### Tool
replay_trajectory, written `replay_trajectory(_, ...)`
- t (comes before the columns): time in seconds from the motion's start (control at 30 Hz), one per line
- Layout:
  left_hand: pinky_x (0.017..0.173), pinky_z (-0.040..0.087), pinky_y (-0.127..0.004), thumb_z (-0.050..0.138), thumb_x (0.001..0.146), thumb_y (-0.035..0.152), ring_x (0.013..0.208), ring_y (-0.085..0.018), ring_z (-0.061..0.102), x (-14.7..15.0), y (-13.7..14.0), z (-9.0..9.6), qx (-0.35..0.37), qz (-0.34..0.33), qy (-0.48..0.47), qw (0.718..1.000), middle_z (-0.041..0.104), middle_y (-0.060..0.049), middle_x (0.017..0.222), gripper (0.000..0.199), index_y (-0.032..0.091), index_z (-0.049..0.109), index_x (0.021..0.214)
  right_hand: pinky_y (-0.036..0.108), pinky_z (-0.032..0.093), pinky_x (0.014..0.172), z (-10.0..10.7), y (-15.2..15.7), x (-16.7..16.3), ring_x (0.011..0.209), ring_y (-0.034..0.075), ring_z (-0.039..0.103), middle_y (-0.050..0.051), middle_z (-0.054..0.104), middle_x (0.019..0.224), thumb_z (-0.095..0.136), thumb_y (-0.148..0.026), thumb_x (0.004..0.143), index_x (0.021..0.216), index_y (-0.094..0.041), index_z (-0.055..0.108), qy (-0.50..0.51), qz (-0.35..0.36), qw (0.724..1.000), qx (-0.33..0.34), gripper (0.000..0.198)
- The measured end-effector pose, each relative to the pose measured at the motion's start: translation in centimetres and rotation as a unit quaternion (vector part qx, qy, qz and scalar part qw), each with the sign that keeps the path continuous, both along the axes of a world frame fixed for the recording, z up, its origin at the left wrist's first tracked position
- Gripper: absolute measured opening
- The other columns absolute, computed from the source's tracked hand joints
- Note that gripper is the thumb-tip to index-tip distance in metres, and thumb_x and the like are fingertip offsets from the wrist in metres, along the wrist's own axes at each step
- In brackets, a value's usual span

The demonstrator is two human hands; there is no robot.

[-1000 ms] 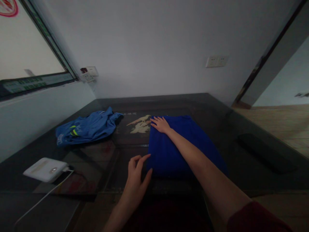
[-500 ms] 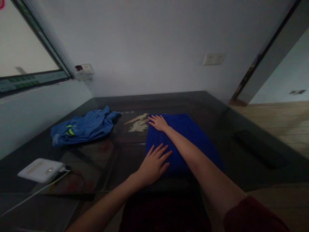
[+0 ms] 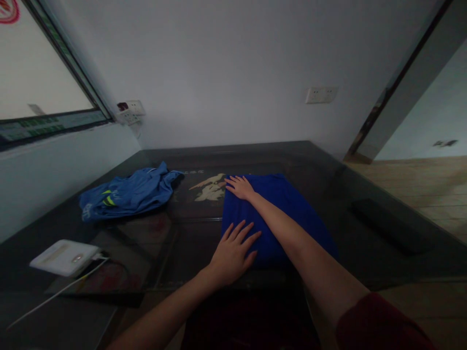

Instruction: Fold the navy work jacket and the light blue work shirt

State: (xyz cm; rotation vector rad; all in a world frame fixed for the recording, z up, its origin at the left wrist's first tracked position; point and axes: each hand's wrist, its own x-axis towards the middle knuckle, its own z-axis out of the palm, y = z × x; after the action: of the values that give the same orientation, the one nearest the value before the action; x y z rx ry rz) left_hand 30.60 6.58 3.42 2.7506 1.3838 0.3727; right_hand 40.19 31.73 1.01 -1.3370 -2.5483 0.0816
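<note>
A dark blue cloth (image 3: 292, 209), flat and apparently folded, lies on the dark glossy table (image 3: 193, 243) in front of me. My right hand (image 3: 239, 187) rests flat on its far left corner, fingers outstretched. Closer to me, my left hand (image 3: 233, 253) lies with spread fingers over the cloth's near left edge. Neither hand grips anything. My right forearm crosses over the cloth and hides part of it. To the left is a crumpled lighter blue garment (image 3: 131, 192) with yellow-green marks, apart from both hands.
A white power bank (image 3: 67, 257) with a plugged-in cable (image 3: 54, 296) sits at the table's near left. On the right lies a black oblong object (image 3: 386, 226). The wall behind has sockets (image 3: 321, 95). A pale bird-like picture (image 3: 209, 187) shows in the tabletop.
The view has shifted slightly, so everything appears a little lower. Both hands keep nearly the same places on the blue cloth.
</note>
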Motion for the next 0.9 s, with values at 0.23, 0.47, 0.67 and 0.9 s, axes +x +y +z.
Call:
replay_trajectory(0.23, 0.117, 0.016, -0.049, 0.038, 0.095, 0.044, 0.143, -0.023, 0.018, -0.3, 0.5, 0.9, -0.09, -0.019, -0.032, 0.995, 0.029, 0.0, 0.153, 0.049, 0.033, 0.035, 0.143, 0.045, 0.016, 0.113, 0.0, -0.1, 0.1, 0.139, 0.023, 0.027, 0.005, 0.035, 0.15, 0.031, -0.05, 0.097, 0.143, -0.027, 0.037, 0.033, -0.008, 0.999, -0.009, 0.052)
replay_trajectory(0.47, 0.111, 0.033, -0.039, 0.037, 0.095, 0.036, 0.133, -0.019, 0.041, -1.6, 2.5, 3.3, -0.241, 0.015, -0.256, 0.936, 0.045, -0.006, 0.144, 0.046, 0.023, 0.039, 0.14, 0.038, 0.027, 0.11, 4.1, -0.4, 1.4, 0.134, 0.02, 0.036, 0.011, 0.045, 0.143, 0.037, -0.037, 0.097, 0.139, -0.017, 0.043, 0.196, -0.011, 0.981, 0.016, 0.047)
replay_trajectory(0.67, 0.107, 0.038, -0.039, 0.044, 0.092, 0.027, 0.115, -0.018, 0.056, -0.2, 3.6, 4.9, -0.136, 0.005, -0.238, 0.962, 0.063, -0.006, 0.122, 0.03, 0.021, 0.058, 0.118, 0.037, 0.038, 0.103, 9.9, -9.0, 6.1, 0.116, 0.02, 0.054, 0.012, 0.062, 0.121, 0.051, -0.03, 0.091, 0.118, -0.014, 0.06, 0.21, 0.101, 0.972, 0.025, 0.032)
replay_trajectory(0.9, 0.115, 0.014, -0.057, 0.04, 0.095, 0.036, 0.14, -0.023, 0.027, 0.9, 3.0, 1.6, -0.056, -0.009, -0.043, 0.997, 0.042, -0.002, 0.146, 0.042, 0.028, 0.045, 0.135, 0.046, 0.033, 0.109, 5.3, -22.8, 12.9, 0.135, 0.028, 0.036, 0.016, 0.039, 0.146, 0.047, -0.05, 0.091, 0.136, -0.015, 0.048, 0.056, -0.019, 0.998, -0.023, 0.057)
